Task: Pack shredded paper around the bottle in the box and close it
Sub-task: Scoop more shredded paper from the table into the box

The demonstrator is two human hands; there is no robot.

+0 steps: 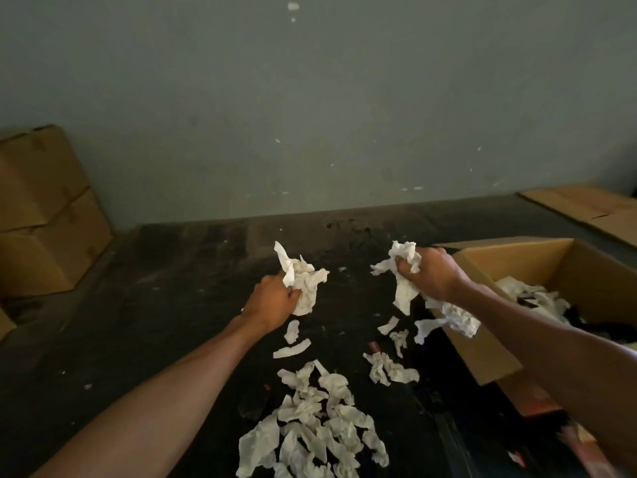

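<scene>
My left hand [272, 303] grips a wad of white shredded paper [305, 282] above the dark floor, left of centre. My right hand [431, 274] holds another wad of shredded paper [403, 267] with strips dangling down, just beside the near-left corner of the open cardboard box [489, 343]. The box sits at the right, its top open, with white paper [531, 296] and something dark inside. I cannot make out the bottle. A loose pile of shredded paper [317, 426] lies on the floor in front of me, between my forearms.
Two stacked closed cardboard boxes [44, 215] stand at the far left against the grey wall. Flattened cardboard [593, 212] lies at the far right behind the open box. Small paper scraps [389, 369] dot the dark floor.
</scene>
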